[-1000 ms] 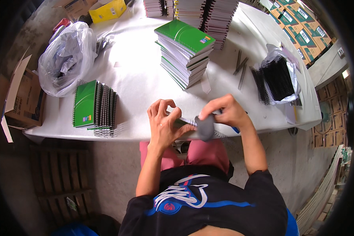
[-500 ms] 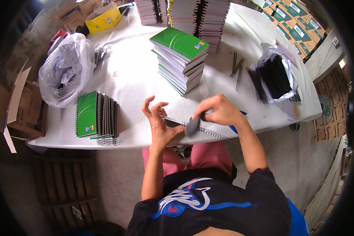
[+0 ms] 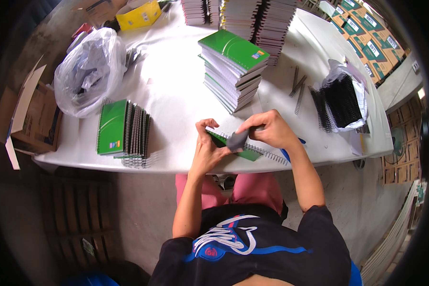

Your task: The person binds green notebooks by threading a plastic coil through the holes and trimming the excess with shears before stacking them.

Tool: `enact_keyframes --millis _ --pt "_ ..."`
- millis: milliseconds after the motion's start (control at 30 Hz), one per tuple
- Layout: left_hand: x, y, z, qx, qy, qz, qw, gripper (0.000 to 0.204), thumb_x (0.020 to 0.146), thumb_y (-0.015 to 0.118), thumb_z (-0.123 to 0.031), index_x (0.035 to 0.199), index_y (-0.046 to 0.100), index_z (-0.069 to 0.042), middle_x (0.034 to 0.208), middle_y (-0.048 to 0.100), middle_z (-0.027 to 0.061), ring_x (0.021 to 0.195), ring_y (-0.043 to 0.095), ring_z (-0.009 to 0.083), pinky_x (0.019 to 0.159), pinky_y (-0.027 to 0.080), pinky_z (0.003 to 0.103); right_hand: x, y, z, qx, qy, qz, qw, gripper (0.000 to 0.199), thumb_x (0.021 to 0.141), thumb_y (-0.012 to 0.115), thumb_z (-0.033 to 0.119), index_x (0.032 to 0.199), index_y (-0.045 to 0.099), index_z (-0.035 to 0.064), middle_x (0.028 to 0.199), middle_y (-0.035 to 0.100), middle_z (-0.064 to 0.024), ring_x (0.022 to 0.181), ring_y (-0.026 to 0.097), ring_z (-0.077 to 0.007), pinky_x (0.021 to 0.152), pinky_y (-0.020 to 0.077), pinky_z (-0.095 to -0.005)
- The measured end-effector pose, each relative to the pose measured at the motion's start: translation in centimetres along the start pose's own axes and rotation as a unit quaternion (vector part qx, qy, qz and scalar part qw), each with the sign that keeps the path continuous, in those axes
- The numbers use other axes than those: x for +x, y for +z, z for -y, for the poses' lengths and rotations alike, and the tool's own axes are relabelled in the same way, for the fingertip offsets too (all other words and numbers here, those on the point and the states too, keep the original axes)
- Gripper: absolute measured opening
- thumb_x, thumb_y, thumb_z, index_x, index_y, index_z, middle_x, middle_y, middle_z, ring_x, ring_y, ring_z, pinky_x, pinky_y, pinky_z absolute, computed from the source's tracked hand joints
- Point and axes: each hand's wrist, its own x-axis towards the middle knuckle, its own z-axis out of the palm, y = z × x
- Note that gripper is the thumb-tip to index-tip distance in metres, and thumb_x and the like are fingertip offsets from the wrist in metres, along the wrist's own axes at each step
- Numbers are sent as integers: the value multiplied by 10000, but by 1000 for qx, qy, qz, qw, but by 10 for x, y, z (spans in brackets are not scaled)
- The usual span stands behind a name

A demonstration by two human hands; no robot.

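Observation:
Near the front edge of the table, my left hand (image 3: 206,151) grips a thin green notebook (image 3: 250,155), its thumb and fingers at the edge. My right hand (image 3: 271,129) pinches a dark grey pad (image 3: 237,141), whose material I cannot make out, against the notebook's bound edge. A dark wire spiral (image 3: 274,157) runs along that edge and sticks out past it toward the right. Beyond my hands rises a stack of green notebooks (image 3: 234,50) with loose-looking edges. Spiral-bound green notebooks (image 3: 111,126) stand in a row to the left.
A clear plastic bag (image 3: 88,78) and an open carton (image 3: 38,114) are at left. Black spirals (image 3: 341,102) fill a bag at right, beside several loose spirals (image 3: 299,89). Blue handles (image 3: 285,154) lie under my right wrist. Tall notebook stacks (image 3: 240,16) stand behind.
The view has shifted, so the table's contents sit further right. The notebook has tilted, showing its green cover, and the grey pad has swung along the spiral. Both hands keep their hold.

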Motion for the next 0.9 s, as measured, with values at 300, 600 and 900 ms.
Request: enact_keyframes --millis 300,600,900 --pt "-1 7 7 -3 85 2 996 946 488 925 -313 1069 215 -79 1097 341 118 1088 371 246 955 347 361 6 9 3 -163 102 -55 980 312 679 611 -74 926 726 79 796 693 -100 652 625 -148 659 497 -271" --pt "-1 11 3 -2 69 0 998 971 494 924 -338 1081 198 -70 1106 320 119 1053 383 220 973 343 367 15 11 6 -261 164 -58 949 259 710 585 72 926 725 95 911 678 -145 774 650 -277 716 515 -326" --pt "-6 -5 1 -328 -11 -122 937 192 838 683 -45 950 528 -31 874 549 2 819 521 75 734 413 206 -87 -15 -10 -404 201 -183 873 642 788 669 343 1352 440 139 1331 450 -142 1223 430 -329 1002 347 -432"
